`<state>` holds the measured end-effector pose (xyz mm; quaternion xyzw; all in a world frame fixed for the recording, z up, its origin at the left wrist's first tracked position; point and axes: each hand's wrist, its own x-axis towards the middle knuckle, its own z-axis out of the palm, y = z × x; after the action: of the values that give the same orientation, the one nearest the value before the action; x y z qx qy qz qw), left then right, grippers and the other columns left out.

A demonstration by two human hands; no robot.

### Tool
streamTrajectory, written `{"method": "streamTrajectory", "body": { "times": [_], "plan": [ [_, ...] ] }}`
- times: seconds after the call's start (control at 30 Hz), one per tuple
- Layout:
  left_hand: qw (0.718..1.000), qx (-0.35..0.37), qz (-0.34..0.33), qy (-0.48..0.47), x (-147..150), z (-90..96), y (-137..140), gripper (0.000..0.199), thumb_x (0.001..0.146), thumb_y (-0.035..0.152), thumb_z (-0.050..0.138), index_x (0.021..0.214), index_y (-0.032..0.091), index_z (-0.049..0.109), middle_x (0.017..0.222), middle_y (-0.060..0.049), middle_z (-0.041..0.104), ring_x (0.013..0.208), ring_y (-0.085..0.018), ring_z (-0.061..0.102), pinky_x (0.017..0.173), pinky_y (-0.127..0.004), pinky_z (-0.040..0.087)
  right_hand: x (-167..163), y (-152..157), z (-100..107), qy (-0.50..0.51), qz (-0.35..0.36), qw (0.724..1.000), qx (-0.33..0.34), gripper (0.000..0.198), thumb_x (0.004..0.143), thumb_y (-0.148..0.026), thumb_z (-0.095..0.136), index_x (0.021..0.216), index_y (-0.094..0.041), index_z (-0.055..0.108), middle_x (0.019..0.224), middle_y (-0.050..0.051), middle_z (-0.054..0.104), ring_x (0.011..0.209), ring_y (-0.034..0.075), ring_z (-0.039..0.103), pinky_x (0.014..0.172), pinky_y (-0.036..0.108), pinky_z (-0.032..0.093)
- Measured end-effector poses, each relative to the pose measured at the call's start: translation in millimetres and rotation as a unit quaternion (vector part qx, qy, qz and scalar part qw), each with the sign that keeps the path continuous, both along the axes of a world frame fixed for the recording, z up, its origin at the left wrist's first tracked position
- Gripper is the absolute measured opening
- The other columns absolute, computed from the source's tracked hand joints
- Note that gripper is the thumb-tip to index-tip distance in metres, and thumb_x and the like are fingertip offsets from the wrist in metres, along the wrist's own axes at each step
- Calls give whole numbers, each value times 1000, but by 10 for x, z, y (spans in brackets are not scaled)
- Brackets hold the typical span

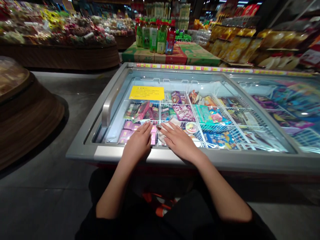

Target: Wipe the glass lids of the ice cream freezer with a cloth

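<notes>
My left hand lies flat on the glass lid of a chest freezer, near its front edge, fingers stretched and close together. A ring shows on one finger. To its right, my right hand rests with fingers extended over a crumpled pale cloth, pressing it against the glass. Part of the cloth sticks out past the fingertips and on the thumb side. Under the glass, pink boxes sit below my left hand, and a round tub shows right of my right hand.
A yellow notice is on the glass. The lid has a curved grey handle at left. Wire baskets inside hold packaged frozen goods. Bottles stand on cartons behind the freezer. A rounded wooden display stands at left.
</notes>
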<state>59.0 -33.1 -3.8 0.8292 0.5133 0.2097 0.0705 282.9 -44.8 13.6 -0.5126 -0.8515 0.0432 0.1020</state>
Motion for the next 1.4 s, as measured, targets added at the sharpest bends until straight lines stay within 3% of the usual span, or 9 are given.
{"method": "streamTrajectory", "body": {
  "times": [0.2, 0.33, 0.5, 0.63, 0.8, 0.93, 1.1, 1.23, 1.4],
  "plan": [
    [1000, -12, -1, 3, -8, 29, -7, 53, 106, 19, 45, 158, 18, 56, 167, -10, 51, 156, -28, 48, 130, -45, 42, 187, 425, -4, -13, -68, 998, 0, 55, 111, -36, 39, 164, -24, 50, 175, 4, 38, 164, 34, 30, 133, 57, 31],
    [1000, -6, 0, 5, 10, 30, -20, 52, 106, 19, 45, 157, 16, 56, 166, -12, 52, 155, -28, 49, 130, -45, 42, 306, 107, -51, -17, -80, 997, 2, 55, 113, -38, 34, 165, -30, 49, 175, 0, 39, 164, 34, 31, 133, 57, 32],
    [1000, 9, -1, 13, 12, 19, -13, 52, 106, 19, 45, 157, 14, 55, 166, -13, 53, 156, -28, 48, 129, -47, 42, 59, -119, -51, -23, -36, 999, -18, 56, 113, -38, 36, 168, -35, 44, 176, -4, 34, 165, 32, 27, 134, 57, 30],
    [1000, 3, -6, 25, -1, 33, 1, 51, 107, 19, 44, 156, 12, 55, 166, -14, 52, 156, -27, 48, 130, -46, 41, -33, 284, 21, -26, -18, 999, -22, 56, 113, -38, 37, 167, -31, 45, 177, -3, 33, 165, 31, 26, 134, 55, 28],
    [1000, -9, -2, 27, -9, 39, -8, 53, 107, 18, 41, 159, 12, 52, 169, -14, 47, 159, -26, 43, 131, -44, 39, 298, 731, 74, -34, -72, 997, -21, 56, 111, -36, 37, 166, -24, 47, 177, 2, 34, 164, 34, 29, 133, 57, 30],
    [1000, 0, 5, 31, 8, 40, -30, 52, 109, 20, 41, 160, 14, 50, 170, -13, 47, 159, -26, 42, 131, -45, 39, 455, 481, 30, -29, -103, 994, -11, 58, 111, -34, 33, 166, -21, 46, 177, 5, 35, 164, 36, 29, 132, 58, 32],
    [998, 13, 5, 54, 36, 44, -39, 51, 110, 24, 41, 160, 12, 50, 168, -15, 49, 158, -28, 45, 130, -48, 41, 197, 102, -33, -17, -21, 999, -17, 55, 113, -37, 33, 165, -30, 48, 176, -1, 36, 165, 31, 26, 133, 56, 29],
    [998, 24, 8, 53, 32, 36, -36, 51, 110, 24, 43, 159, 14, 50, 167, -14, 50, 158, -27, 45, 129, -48, 43, 57, 443, 26, -22, -18, 999, -19, 55, 112, -37, 36, 164, -29, 49, 177, 0, 35, 165, 31, 27, 133, 56, 28],
    [998, 16, 2, 55, 15, 48, -48, 50, 110, 23, 44, 159, 14, 50, 168, -13, 50, 158, -26, 44, 130, -46, 42, 232, 896, 76, -26, -68, 997, -21, 57, 111, -37, 36, 166, -24, 46, 178, 2, 33, 165, 34, 28, 133, 56, 28]
  ]
}}
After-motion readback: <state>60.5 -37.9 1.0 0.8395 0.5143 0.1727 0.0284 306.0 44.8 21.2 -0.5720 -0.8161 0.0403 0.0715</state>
